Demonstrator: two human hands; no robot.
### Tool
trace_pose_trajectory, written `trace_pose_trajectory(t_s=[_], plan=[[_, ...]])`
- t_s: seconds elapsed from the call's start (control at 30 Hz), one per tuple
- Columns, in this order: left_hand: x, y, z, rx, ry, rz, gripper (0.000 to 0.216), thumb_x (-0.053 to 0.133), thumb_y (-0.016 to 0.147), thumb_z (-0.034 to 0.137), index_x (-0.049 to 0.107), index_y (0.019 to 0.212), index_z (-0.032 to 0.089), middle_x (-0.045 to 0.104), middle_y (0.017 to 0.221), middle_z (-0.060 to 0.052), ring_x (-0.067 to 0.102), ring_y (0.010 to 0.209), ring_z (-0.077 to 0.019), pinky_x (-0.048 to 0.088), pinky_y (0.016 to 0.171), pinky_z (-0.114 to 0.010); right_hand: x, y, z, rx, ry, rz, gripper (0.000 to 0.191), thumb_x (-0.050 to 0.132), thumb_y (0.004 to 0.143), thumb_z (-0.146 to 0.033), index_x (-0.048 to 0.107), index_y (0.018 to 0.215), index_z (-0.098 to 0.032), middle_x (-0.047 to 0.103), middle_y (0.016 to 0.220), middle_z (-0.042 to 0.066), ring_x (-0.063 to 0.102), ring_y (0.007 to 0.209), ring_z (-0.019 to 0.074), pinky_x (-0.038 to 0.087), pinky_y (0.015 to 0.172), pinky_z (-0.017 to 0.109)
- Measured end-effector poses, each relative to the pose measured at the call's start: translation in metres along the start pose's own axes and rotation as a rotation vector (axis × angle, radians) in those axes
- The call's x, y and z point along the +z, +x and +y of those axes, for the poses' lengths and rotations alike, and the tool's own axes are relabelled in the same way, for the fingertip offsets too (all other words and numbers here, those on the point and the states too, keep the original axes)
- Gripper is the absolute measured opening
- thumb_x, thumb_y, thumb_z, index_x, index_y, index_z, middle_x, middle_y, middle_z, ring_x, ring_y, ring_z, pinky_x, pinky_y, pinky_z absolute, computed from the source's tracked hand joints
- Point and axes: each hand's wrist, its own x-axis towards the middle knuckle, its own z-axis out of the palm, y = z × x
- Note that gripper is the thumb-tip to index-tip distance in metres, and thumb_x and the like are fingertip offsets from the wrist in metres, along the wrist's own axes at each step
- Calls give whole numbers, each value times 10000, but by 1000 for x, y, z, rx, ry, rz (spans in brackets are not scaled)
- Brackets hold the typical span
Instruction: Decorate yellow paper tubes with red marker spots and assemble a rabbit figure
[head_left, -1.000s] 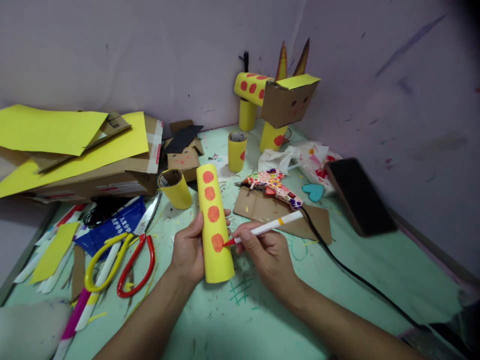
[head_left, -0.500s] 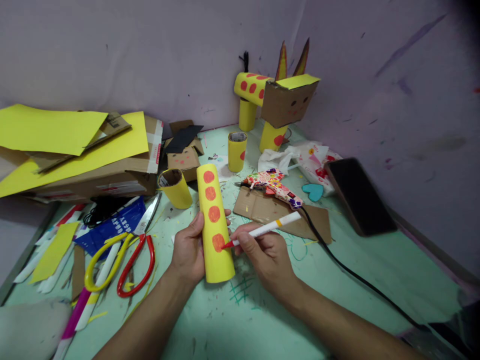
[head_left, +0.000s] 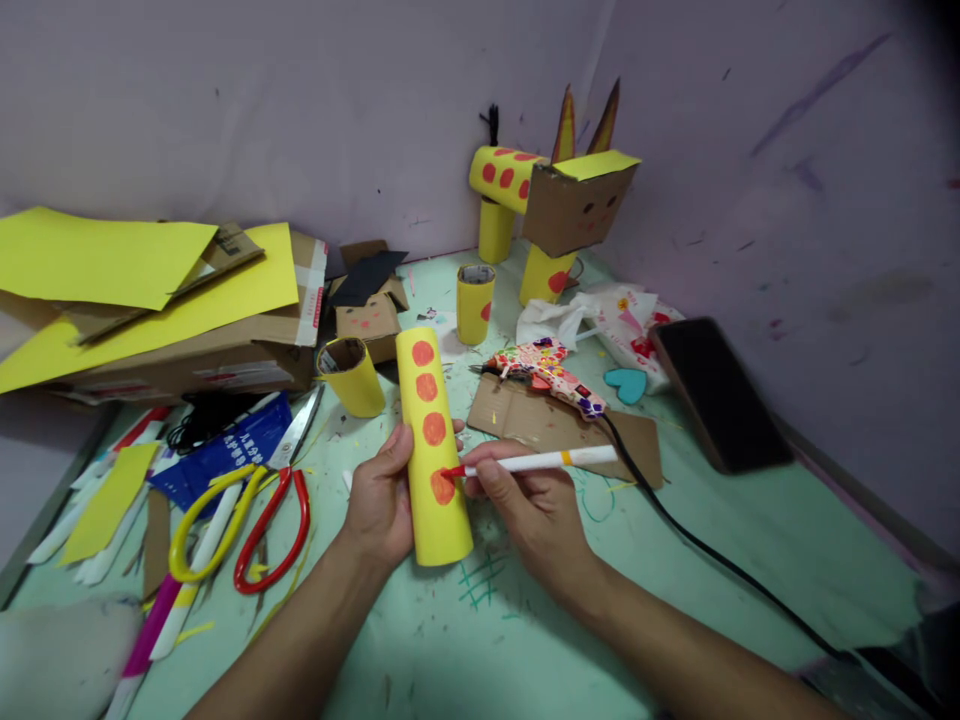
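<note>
Right in the middle of the frame, the left hand (head_left: 381,495) is wrapping round a long yellow tube (head_left: 441,530), thumb lying along its near-left side, fingertips showing past the far edge. The tube is slanting slightly, its top tipping toward the upper left, and four red spots (head_left: 434,429) are running down it in a row. Just right of it, the right hand (head_left: 536,510) is pinching a white marker (head_left: 555,461) between thumb and fingers, and the red tip is meeting the upper part of the lowest spot!

Around them, plenty is going on. Scissors (head_left: 280,457) with one yellow and one red handle are lying at the lower left, their blades resting by a blue packet (head_left: 232,455). Two short yellow tubes are standing beyond the long one, one (head_left: 356,385) left of it, the other (head_left: 474,312) at upper centre. A patterned glue gun (head_left: 547,372) is lying partly over a flat cardboard piece (head_left: 634,445), with a blue heart (head_left: 627,385) and a dark phone (head_left: 720,395) sitting farther right. At the upper right of centre, a spotted yellow animal figure (head_left: 577,210) is standing, two pointed ears rising from its boxy head. Over at the left, yellow sheets (head_left: 97,250) are lying across a cardboard box (head_left: 247,355).
</note>
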Motion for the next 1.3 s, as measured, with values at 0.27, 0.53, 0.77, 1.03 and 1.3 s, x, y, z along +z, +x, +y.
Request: trace_pose_trajectory(t_s=[0.27, 0.53, 0.77, 1.03, 1.3], plan=[[2, -2, -1, 22, 50, 21, 282, 431, 882, 221, 536, 1118, 109, 703, 845, -103, 659, 663, -199, 557, 610, -316, 1, -1, 1, 1, 11, -22, 106, 631, 795, -280, 696, 791, -197, 690, 654, 5, 627, 605, 130, 517, 584, 239], [-1, 0, -1, 41, 56, -16, 300, 528, 833, 222, 558, 1113, 119, 712, 852, -94, 659, 675, -197, 541, 628, -303, 1, -2, -3, 50, 15, -33, 137, 634, 784, -294, 691, 725, -184, 681, 616, 8, 615, 565, 132, 509, 545, 240], [1, -2, -2, 32, 34, -14, 272, 486, 852, 209, 565, 1094, 111, 709, 886, -105, 659, 700, -213, 541, 639, -336, -1, 0, 0, 11, 4, -12, 121, 628, 799, -287, 705, 782, -196, 693, 643, 5, 629, 602, 135, 509, 583, 244], [2, -2, -1, 30, 40, -9, 285, 470, 856, 208, 557, 1106, 103, 705, 859, -107, 654, 673, -197, 537, 637, -308, 0, -3, 2, 38, 28, -28, 128, 640, 789, -317, 707, 792, -209, 708, 688, 12, 640, 626, 148, 516, 589, 261], [1, -1, -1, 24, 31, 5, 310, 510, 842, 224, 560, 1126, 109, 712, 874, -95, 655, 676, -185, 534, 646, -296, 1, -3, -4, 71, 2, -64, 174, 632, 784, -334, 700, 722, -187, 683, 631, 15, 613, 574, 138, 504, 551, 248]])
